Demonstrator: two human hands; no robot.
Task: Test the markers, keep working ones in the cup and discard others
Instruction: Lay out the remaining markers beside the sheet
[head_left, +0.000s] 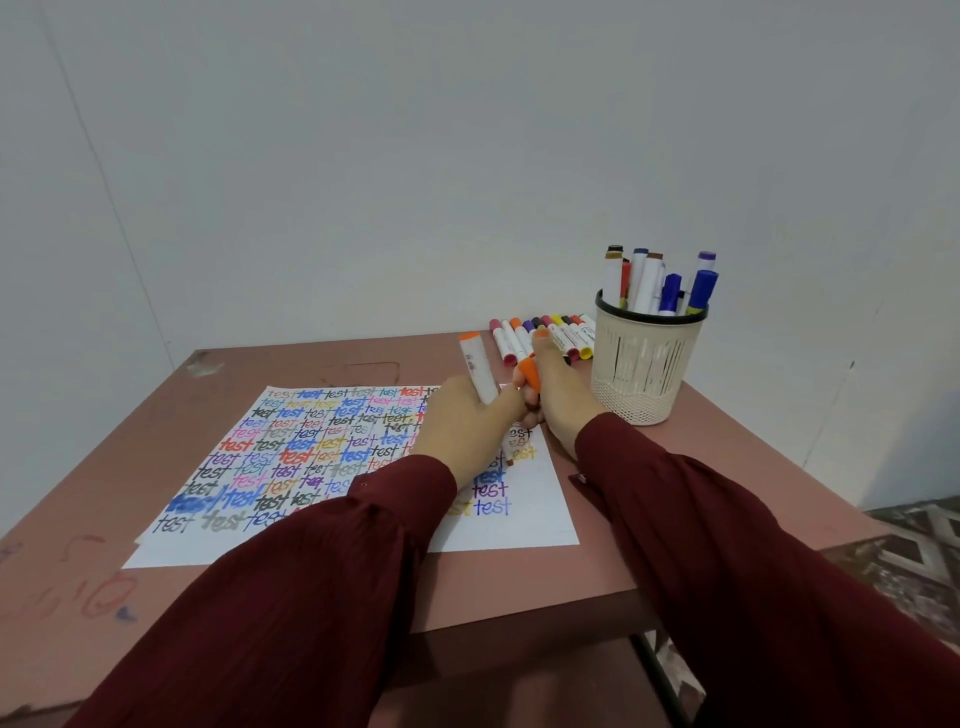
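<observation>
The left hand (467, 423) gripped a white-barrelled orange marker (478, 370), fingers curled round its barrel, over the far right part of the test sheet (519, 530) (a page crowded with the word "test" in many colours). The right hand (563, 397), touching the left, pinched the orange cap (530, 375). Behind them a row of loose markers (550, 335) lay on the tabletop (649, 509), just beside the upright mesh cup (644, 374) holding several more.
</observation>
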